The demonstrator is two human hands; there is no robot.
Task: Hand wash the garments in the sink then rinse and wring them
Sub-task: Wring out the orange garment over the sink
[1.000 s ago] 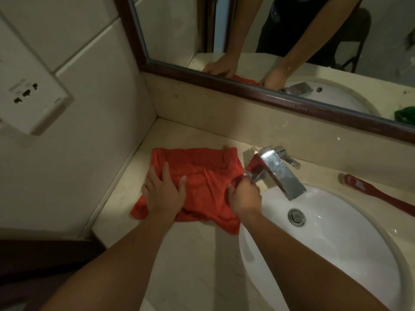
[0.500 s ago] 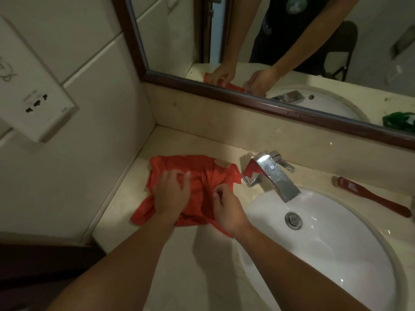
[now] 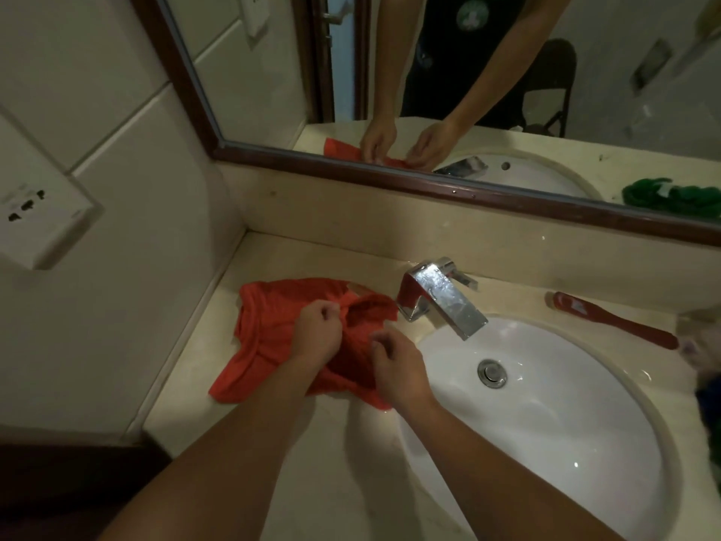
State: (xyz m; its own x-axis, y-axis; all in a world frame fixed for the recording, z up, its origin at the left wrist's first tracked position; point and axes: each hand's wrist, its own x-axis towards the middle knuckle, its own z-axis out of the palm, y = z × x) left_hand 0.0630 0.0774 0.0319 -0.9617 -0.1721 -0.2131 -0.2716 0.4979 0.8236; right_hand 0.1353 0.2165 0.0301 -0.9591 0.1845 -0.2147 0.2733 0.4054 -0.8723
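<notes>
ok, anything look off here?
The red garment lies bunched on the counter left of the sink, not in it; left hand and right hand pinch it. No water runs from the faucet. Nothing looks spilled or damaged.

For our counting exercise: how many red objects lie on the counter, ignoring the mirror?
2: the red garment left of the sink, and a red brush right of the faucet. Others may be off-frame.

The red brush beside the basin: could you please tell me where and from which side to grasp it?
Probably the slim handle, from above and the right, with the right hand. The red brush lies flat on the counter, wider head toward the faucet, handle running away rightward.
</notes>
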